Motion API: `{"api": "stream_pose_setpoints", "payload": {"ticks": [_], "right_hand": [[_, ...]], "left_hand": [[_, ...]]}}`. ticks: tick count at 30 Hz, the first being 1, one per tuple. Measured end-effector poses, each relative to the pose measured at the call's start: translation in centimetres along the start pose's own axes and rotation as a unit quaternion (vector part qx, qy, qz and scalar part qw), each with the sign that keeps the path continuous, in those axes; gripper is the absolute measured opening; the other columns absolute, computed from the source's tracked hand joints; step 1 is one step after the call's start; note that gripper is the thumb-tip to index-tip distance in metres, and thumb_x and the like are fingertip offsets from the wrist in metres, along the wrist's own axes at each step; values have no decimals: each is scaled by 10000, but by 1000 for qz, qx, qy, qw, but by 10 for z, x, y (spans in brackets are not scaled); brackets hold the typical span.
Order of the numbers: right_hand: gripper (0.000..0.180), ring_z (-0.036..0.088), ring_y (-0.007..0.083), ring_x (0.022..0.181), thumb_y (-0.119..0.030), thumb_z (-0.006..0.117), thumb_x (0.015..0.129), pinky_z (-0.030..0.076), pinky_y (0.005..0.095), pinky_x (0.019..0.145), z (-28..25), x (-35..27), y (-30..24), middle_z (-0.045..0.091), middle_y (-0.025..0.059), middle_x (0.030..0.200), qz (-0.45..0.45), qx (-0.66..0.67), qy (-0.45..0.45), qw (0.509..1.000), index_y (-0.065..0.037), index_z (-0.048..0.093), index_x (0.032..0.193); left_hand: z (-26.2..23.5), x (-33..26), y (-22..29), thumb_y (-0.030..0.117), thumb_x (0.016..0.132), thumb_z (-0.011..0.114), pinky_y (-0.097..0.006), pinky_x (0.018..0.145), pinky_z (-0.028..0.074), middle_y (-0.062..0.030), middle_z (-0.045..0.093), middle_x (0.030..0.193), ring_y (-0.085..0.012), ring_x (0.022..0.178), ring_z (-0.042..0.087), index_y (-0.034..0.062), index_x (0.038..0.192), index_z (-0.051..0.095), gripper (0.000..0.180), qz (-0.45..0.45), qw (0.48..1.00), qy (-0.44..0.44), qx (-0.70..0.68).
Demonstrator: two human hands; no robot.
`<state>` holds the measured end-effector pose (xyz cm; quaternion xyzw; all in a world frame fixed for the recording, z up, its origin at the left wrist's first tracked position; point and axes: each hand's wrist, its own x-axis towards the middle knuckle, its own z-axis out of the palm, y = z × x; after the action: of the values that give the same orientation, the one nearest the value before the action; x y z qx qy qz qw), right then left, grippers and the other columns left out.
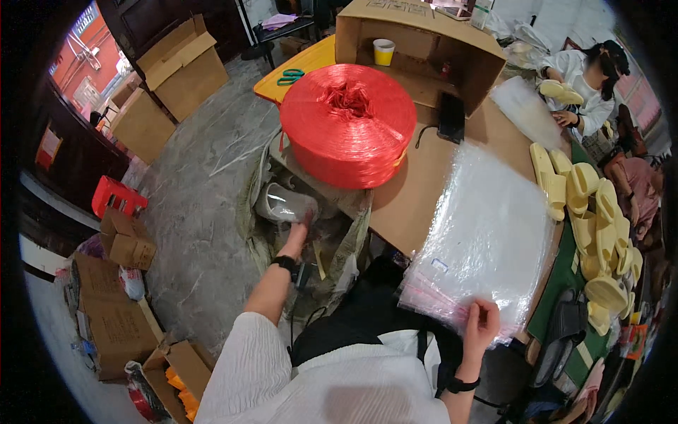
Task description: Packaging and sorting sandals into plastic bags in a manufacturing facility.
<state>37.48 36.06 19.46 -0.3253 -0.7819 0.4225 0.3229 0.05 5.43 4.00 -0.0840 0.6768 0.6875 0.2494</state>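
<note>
My left hand (300, 232) reaches down over an open woven sack (254, 244) on my left. It touches a clear plastic thing (282, 203), rounded and shiny, perhaps a filled bag. The fingers there are blurred and partly hidden. At the near edge of the table, my right hand (482, 318) is closed, with thumb and fingertips pinched on the pink-edged openings of a stack of clear plastic bags (487, 219). That stack lies flat across the cardboard-topped table (399, 219).
A big red twine roll (346, 127) stands at the table's far left, near green scissors (290, 77), a phone (451, 116) and an open carton (424, 32). Yellow slippers (586, 205) line the right side. Another person (590, 85) holds slippers at far right. Cartons (116, 318) stand left.
</note>
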Motion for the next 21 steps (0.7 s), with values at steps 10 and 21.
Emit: {"api": "stream_pose_setpoints", "payload": {"ticks": [10,21], "right_hand": [[189,575,259,814,34,711,750,466,362,733,36,-18,-105,636,85,845,-194,-30,-182,964,-60,682,911],[613,607,467,1043,-357,636,863,451,477,972,260,6,6,606,348,1110,80,-213,-495,839,32,503,1318]], "left_hand": [[-153,-111,-75,301,947,629,-381,957,454,-157,624,1190,-253,1092,600,-52,1196,617,432,80,906,321,265],[-170,-56,-209,306,966,611,-471,867,476,-228,526,1287,-332,1068,556,-58,1420,367,631,-121,951,270,93]]}}
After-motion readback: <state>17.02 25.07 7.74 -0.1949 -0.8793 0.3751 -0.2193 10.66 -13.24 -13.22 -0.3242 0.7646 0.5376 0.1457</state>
